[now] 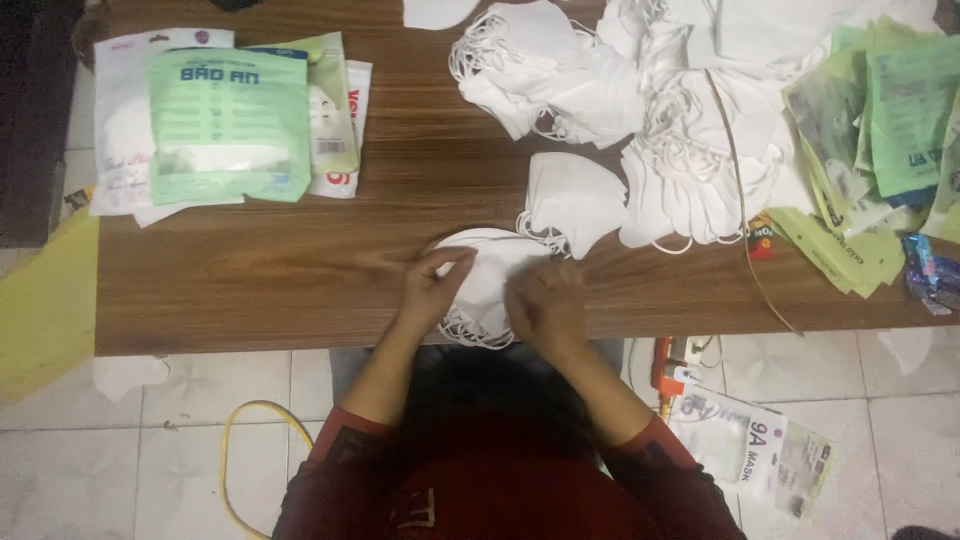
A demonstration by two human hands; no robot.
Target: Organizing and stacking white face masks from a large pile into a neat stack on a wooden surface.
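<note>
The tabletop (pixel 300 280) is a long slab of dark wood-grain laminate; its near edge runs straight across just above the person's elbows, and its left end stops short of a yellow sheet (pixel 45 300) on the pale tiled floor (pixel 880 430). The widest bare stretch lies in the middle and to the left of the hands, between the packets and the heaps.

A big loose heap of white masks (pixel 680 110) fills the far right, soft folded cloth with thin ear loops tangled at the edges. A stack of flat glossy green packets (pixel 228 125) lies at far left, more green packets (pixel 900 110) at the right end. One folded mask (pixel 575 200) sits apart, just beyond the hands.

At the near edge lies a small pile of white masks (pixel 485 285), curved and layered, loops hanging over the edge. The left hand (pixel 432 290) rests on its left side, fingers bent, thumb and forefinger pinched on the top mask's rim. The right hand (pixel 545 305) lies palm down on the right side, blurred; whether its grip is closed I cannot tell.
</note>
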